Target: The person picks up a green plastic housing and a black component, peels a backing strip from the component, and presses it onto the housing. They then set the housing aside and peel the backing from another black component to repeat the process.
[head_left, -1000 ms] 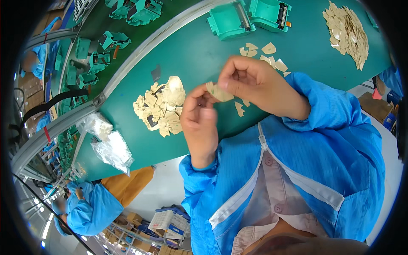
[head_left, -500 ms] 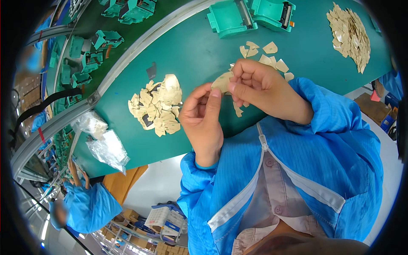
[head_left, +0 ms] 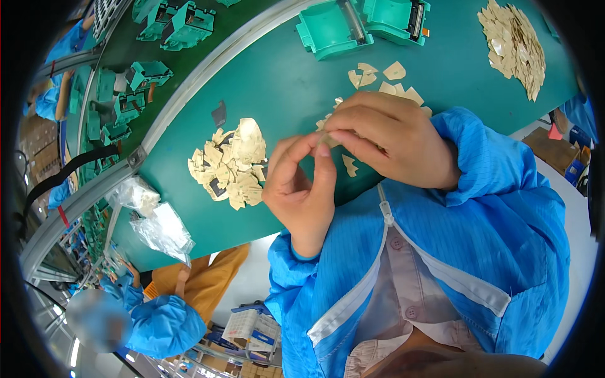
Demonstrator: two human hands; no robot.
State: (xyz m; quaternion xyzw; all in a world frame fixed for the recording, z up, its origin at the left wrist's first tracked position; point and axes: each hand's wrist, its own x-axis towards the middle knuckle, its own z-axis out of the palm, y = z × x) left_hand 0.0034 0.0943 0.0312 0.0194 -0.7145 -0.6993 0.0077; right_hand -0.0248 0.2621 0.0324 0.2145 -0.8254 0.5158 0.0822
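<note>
My left hand (head_left: 301, 192) pinches a thin cream-coloured cut piece (head_left: 324, 138) between thumb and forefinger. The fingertips of my right hand (head_left: 394, 140) close on the same piece from the other side, so most of it is hidden. Loose cream pieces (head_left: 395, 70) lie just beyond my right hand, and one notched piece (head_left: 350, 166) is on the table below it. To the left of my left hand sits a loose heap of cream pieces (head_left: 230, 167) with some dark ones mixed in. A dark grey piece (head_left: 218, 113) lies beyond that heap.
Two green plastic housings (head_left: 331, 28) stand at the green table's (head_left: 277, 75) far edge. Another heap of cream pieces (head_left: 513, 50) is at far right. Clear plastic bags (head_left: 162, 230) lie at left. Beyond a metal rail (head_left: 189, 75) are more green housings (head_left: 189, 26). A co-worker (head_left: 167, 321) is at lower left.
My right hand has turned and its fingers have come over the cream piece, which shows less now. The co-worker at lower left has moved closer, with an arm reaching to the table edge.
</note>
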